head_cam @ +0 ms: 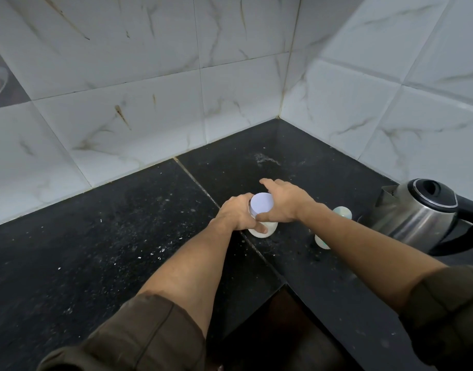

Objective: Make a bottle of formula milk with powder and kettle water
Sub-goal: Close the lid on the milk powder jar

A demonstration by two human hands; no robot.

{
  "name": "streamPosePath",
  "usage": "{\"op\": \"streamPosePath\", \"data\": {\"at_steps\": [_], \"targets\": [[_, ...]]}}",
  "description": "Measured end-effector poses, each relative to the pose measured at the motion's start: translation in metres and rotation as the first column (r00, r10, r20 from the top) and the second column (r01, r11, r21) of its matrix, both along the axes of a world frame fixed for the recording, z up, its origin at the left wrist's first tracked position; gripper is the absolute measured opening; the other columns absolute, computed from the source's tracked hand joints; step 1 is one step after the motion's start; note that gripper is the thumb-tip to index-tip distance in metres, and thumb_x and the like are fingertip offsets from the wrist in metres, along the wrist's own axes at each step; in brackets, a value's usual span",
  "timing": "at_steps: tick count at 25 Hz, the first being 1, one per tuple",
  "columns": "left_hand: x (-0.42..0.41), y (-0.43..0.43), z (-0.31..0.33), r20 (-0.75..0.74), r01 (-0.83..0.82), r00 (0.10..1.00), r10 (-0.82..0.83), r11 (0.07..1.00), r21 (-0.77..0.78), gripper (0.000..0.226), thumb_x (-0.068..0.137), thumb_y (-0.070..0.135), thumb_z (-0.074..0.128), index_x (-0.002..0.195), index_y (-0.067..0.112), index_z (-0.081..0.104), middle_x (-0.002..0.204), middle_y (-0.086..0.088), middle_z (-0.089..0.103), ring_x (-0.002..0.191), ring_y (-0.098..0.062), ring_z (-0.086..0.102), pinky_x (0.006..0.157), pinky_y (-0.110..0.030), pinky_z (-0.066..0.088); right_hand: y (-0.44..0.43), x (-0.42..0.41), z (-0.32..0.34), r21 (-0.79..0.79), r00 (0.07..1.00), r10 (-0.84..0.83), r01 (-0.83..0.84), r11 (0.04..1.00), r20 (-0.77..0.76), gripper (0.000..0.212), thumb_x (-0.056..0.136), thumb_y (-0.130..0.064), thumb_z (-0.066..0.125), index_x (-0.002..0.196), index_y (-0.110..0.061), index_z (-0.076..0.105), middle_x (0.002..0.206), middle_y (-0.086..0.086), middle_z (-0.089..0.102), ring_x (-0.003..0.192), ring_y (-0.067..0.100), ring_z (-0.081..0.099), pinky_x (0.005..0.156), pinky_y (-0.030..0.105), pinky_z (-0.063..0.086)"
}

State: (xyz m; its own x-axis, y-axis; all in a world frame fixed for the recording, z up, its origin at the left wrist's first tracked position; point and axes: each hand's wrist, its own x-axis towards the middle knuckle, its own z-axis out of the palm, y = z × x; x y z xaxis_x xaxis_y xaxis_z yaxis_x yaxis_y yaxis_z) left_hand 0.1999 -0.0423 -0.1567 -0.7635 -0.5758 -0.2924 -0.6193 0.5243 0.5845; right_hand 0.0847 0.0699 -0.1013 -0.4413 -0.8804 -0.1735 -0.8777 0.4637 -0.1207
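A small jar of pale powder (267,229) with a white round lid (261,203) stands on the black counter (122,236). My left hand (236,214) wraps around the jar's left side. My right hand (283,200) rests on the lid's right edge, thumb in front and fingers spread beyond it. To the right stands a clear baby bottle (342,213); my right forearm hides most of it. A steel kettle (422,215) with a black lid and handle sits at the far right.
White marble-look tiled walls (149,103) meet in a corner behind the counter. The counter is L-shaped, with a dark gap below its inner corner (283,330). White specks lie scattered on the stone.
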Motion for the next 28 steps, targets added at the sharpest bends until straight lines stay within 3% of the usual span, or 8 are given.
{"op": "streamPosePath", "data": {"at_steps": [2, 6, 12, 15, 17, 20, 28], "targets": [[-0.001, 0.000, 0.000, -0.002, -0.001, 1.000, 0.001, 1.000, -0.013, 0.092, 0.052, 0.042, 0.100, 0.131, 0.027, 0.056, 0.120, 0.006, 0.067, 0.109, -0.022, 0.063, 0.096, -0.043, 0.054, -0.001, 0.002, -0.005, 0.042, 1.000, 0.005, -0.005, 0.999, -0.001, 0.094, 0.073, -0.054, 0.084, 0.151, -0.020, 0.042, 0.139, 0.006, 0.059, 0.121, 0.027, 0.059, 0.097, 0.041, 0.054], [0.000, 0.002, -0.002, -0.015, -0.013, 1.000, 0.012, 0.998, -0.067, 0.085, 0.053, 0.043, 0.099, 0.127, 0.027, 0.060, 0.115, 0.006, 0.070, 0.106, -0.021, 0.065, 0.093, -0.042, 0.055, -0.002, 0.005, -0.009, -0.004, 0.997, -0.051, 0.051, 0.999, -0.064, 0.070, 0.068, -0.056, 0.083, 0.124, -0.022, 0.060, 0.118, 0.000, 0.065, 0.094, 0.020, 0.058, 0.075, 0.035, 0.053], [-0.007, 0.003, 0.003, -0.003, 0.053, 0.999, -0.053, 0.996, -0.068, 0.092, 0.056, 0.040, 0.097, 0.137, 0.030, 0.055, 0.121, 0.008, 0.067, 0.113, -0.021, 0.063, 0.096, -0.040, 0.052, 0.002, -0.005, -0.005, -0.015, 0.995, -0.097, 0.097, 0.995, -0.002, 0.079, 0.063, -0.061, 0.082, 0.124, -0.021, 0.052, 0.118, -0.002, 0.060, 0.098, 0.022, 0.061, 0.075, 0.037, 0.053], [-0.022, 0.001, 0.012, -0.059, 0.080, 0.995, -0.084, 0.995, -0.062, 0.110, 0.058, 0.046, 0.096, 0.152, 0.028, 0.042, 0.140, 0.004, 0.060, 0.130, -0.024, 0.055, 0.105, -0.041, 0.047, 0.006, -0.028, 0.014, -0.057, 0.989, -0.150, 0.150, 0.987, 0.002, 0.077, 0.067, -0.060, 0.081, 0.125, -0.019, 0.053, 0.119, 0.001, 0.061, 0.101, 0.024, 0.062, 0.081, 0.040, 0.055], [-0.035, 0.003, 0.020, -0.052, 0.082, 0.995, -0.087, 0.992, -0.093, 0.122, 0.063, 0.059, 0.089, 0.162, 0.023, 0.027, 0.158, -0.002, 0.045, 0.144, -0.026, 0.043, 0.115, -0.044, 0.040, 0.010, -0.047, 0.025, -0.090, 0.975, -0.221, 0.218, 0.972, -0.020, 0.078, 0.069, -0.059, 0.081, 0.129, -0.017, 0.053, 0.123, 0.003, 0.060, 0.107, 0.027, 0.063, 0.082, 0.040, 0.054], [-0.054, 0.005, 0.027, -0.043, 0.088, 0.995, -0.095, 0.985, -0.151, 0.113, 0.075, 0.069, 0.076, 0.164, 0.023, 0.023, 0.166, -0.005, 0.034, 0.151, -0.026, 0.034, 0.119, -0.047, 0.036, 0.019, -0.074, 0.032, -0.121, 0.944, -0.327, 0.320, 0.940, -0.042, 0.079, 0.072, -0.057, 0.081, 0.133, -0.016, 0.052, 0.127, 0.006, 0.059, 0.113, 0.030, 0.063, 0.081, 0.039, 0.050], [-0.098, 0.012, 0.034, -0.053, 0.094, 0.992, -0.111, 0.960, -0.263, 0.092, 0.090, 0.061, 0.067, 0.163, 0.024, 0.026, 0.167, -0.006, 0.030, 0.155, -0.024, 0.025, 0.122, -0.046, 0.032, 0.055, -0.133, 0.014, -0.080, 0.879, -0.478, 0.475, 0.876, -0.007, 0.078, 0.075, -0.056, 0.080, 0.133, -0.013, 0.052, 0.128, 0.008, 0.058, 0.113, 0.031, 0.063, 0.079, 0.039, 0.049]]}}
